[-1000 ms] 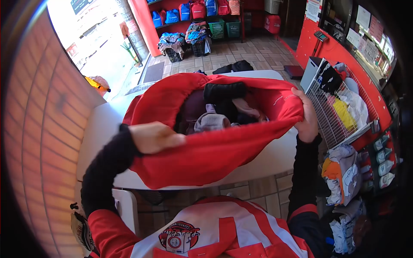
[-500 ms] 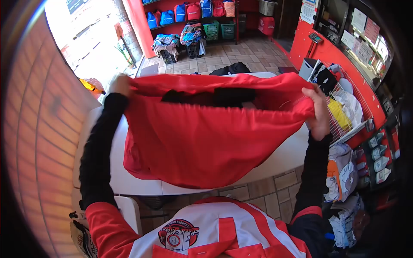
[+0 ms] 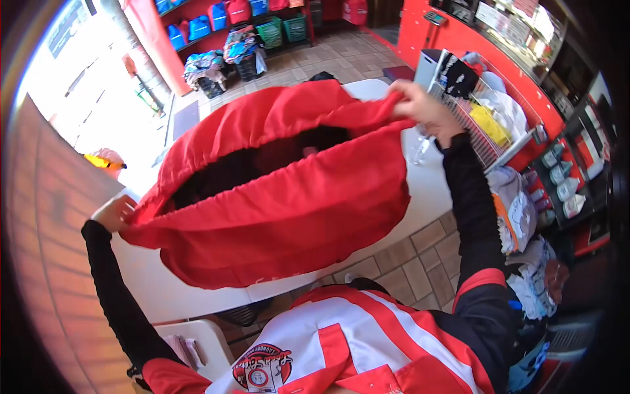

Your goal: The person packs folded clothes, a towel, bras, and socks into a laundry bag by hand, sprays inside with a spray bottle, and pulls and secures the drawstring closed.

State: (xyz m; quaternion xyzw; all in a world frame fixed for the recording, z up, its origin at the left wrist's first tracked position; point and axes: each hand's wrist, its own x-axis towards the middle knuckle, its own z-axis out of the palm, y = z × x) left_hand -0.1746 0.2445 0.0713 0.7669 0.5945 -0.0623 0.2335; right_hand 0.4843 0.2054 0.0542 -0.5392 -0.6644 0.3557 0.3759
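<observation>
A large red cloth bag [image 3: 308,217] with a gathered rim is stretched between my two hands above a white table. My left hand [image 3: 115,212] grips the left end of its rim, fingers closed on the fabric. At the opposite end, my right hand [image 3: 426,110] pinches the right corner of the rim, higher up in the view. The bag's mouth gapes as a long slit, with dark cloth [image 3: 262,161] showing inside; what those items are I cannot make out.
The white table [image 3: 177,292] lies under the bag. On the right, a wire basket [image 3: 485,141] holds a yellow item and white plastic; bottles [image 3: 561,172] line a shelf beyond. Baskets heaped with clothes [image 3: 207,69] stand at the back, near shelved blue and red bags [image 3: 199,27].
The bag has tilted: its left end moved down and left with my left hand, while my right hand rose and moved left. The view has turned, and the mouth shows wider.
</observation>
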